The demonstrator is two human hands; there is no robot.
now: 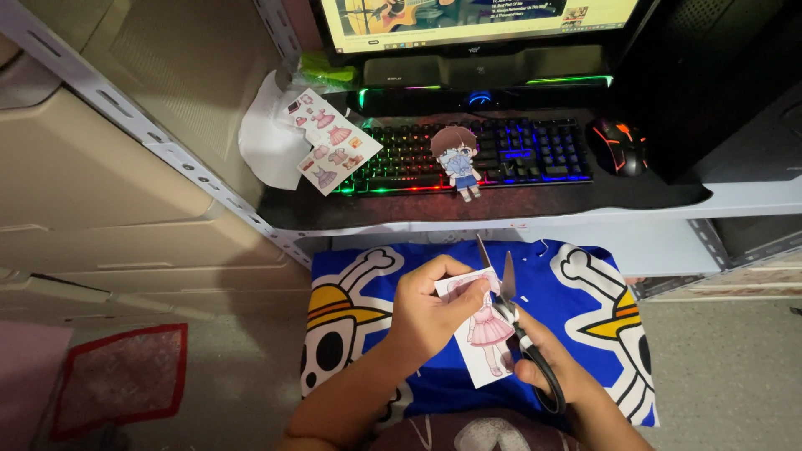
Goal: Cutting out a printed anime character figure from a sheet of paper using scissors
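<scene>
My left hand (pixel 430 313) pinches the upper edge of a small paper sheet (pixel 483 334) printed with a doll figure in a pink dress. My right hand (pixel 543 359) grips black-handled scissors (pixel 505 288); their blades stand apart at the top right of the sheet. Both hands hover over a blue cloth with skull and straw-hat prints (pixel 576 301) across my lap. A cut-out paper doll with brown hair (pixel 458 161) leans on the backlit keyboard (pixel 468 154). A sheet of printed doll clothes (pixel 332 140) lies to the keyboard's left.
A black mouse with orange lights (pixel 620 146) sits right of the keyboard. A monitor (pixel 468 21) stands behind. White paper (pixel 266 134) lies under the clothes sheet. A perforated metal rail (pixel 167 150) runs along beige panels at left; a red cloth (pixel 121 376) lies on the floor.
</scene>
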